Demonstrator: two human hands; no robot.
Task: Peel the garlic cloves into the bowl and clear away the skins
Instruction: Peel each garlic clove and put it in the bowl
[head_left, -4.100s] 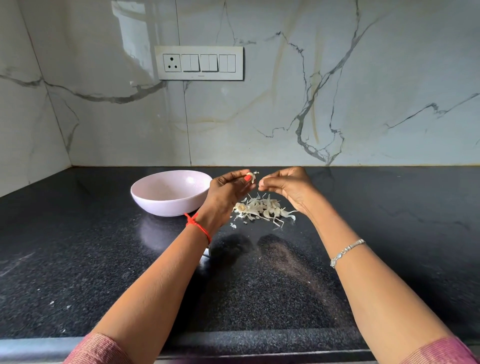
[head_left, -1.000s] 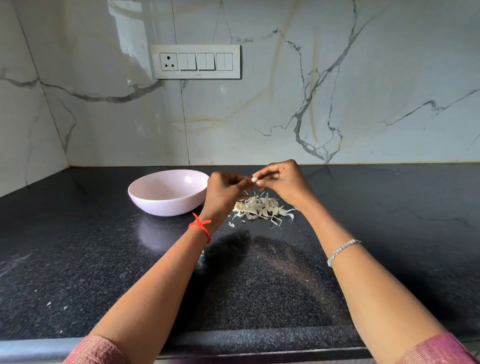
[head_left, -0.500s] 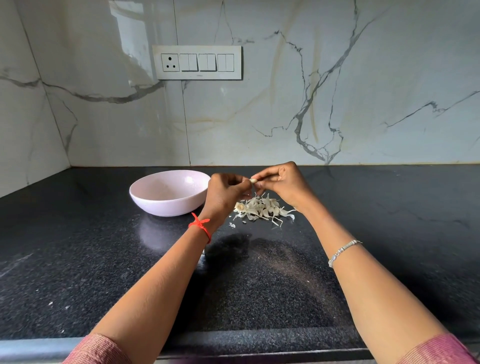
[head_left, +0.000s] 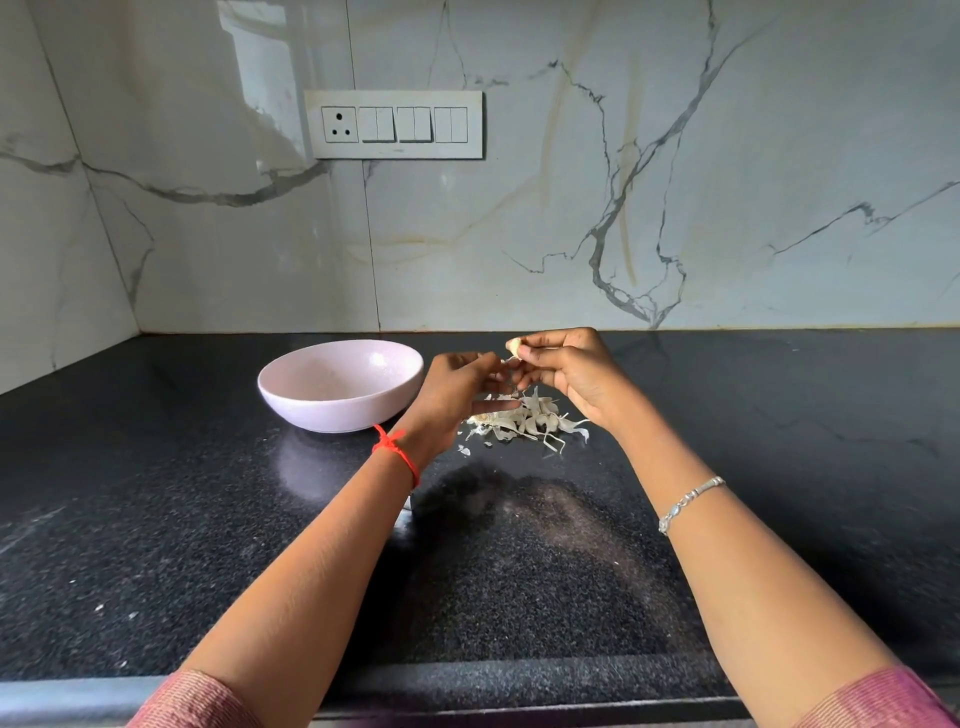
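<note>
Small pale garlic clove, pinched at the fingertips of the right hand, hangs above a heap of papery white skins on the black speckled stone counter. The left hand reaches beside it, fingers loosely curled; I cannot tell whether they grasp anything. A pale pink round bowl stands just left.

Pale pink bowl, speckled black counter

Worn items: two sleeves, two wrist pieces.
Left sleeve and right sleeve pink, ribbed; red knotted thread behind left hand; silver beaded bracelet behind right hand.
</note>
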